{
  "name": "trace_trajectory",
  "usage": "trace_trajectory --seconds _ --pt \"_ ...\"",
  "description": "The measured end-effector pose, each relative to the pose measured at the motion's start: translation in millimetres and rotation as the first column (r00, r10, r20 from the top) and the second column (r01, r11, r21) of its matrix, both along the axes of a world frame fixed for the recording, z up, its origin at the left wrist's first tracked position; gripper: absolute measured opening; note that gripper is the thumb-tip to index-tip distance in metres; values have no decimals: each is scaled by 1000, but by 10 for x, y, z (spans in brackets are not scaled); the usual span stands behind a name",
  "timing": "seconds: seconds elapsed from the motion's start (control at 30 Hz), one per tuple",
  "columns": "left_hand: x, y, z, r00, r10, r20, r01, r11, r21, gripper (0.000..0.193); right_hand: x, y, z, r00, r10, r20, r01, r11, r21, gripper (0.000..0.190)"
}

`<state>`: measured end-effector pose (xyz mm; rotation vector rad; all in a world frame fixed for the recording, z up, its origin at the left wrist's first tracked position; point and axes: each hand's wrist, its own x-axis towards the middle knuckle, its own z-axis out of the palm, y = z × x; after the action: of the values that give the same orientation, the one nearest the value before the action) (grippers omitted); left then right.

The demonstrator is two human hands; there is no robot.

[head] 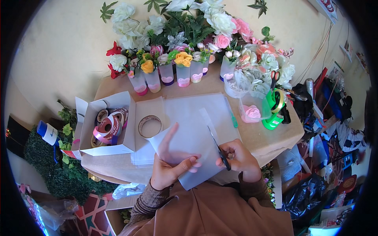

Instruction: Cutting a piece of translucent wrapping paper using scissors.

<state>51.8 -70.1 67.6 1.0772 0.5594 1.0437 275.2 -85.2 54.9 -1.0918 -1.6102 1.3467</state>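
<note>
My left hand point(175, 165) holds a translucent sheet point(189, 147) near the table's front edge, thumb on top and some fingers showing through it from beneath. In my right hand point(239, 159) is a pair of scissors point(220, 149) with dark handles, the blades pointing up and left, looking closed, by the sheet's right side. A narrow translucent strip point(208, 119) lies just beyond the blades. Under these, a stack of large translucent sheets point(183, 103) rests on the table. A roll of tape point(150, 126) sits left of the held sheet.
A white box point(130, 129) of ribbon rolls stands left. Small frosted pots point(183, 76) of artificial flowers line the back. At right are a plastic tub point(254, 109) with pink heart labels, a tub point(236, 88) of small white pieces, and a green tape dispenser point(273, 119) with red-handled scissors point(275, 77).
</note>
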Motion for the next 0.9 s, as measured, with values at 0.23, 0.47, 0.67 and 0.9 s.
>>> trace_trajectory --seconds 0.23,0.47,0.67,0.9 --pt "16 -7 -23 1000 -15 -4 15 1000 -4 82 9 -5 -70 997 -11 -72 13 1000 25 30" --pt "69 -8 -109 997 -78 -11 79 994 73 81 -60 -47 -42 978 -122 -169 148 978 148 27" --pt "58 -1 -124 997 -80 -13 81 993 91 81 -27 -22 39 993 -70 -92 74 997 37 28" --pt "49 -6 -86 995 -96 -19 97 994 51 81 42 45 -29 988 -99 115 59 948 312 34"
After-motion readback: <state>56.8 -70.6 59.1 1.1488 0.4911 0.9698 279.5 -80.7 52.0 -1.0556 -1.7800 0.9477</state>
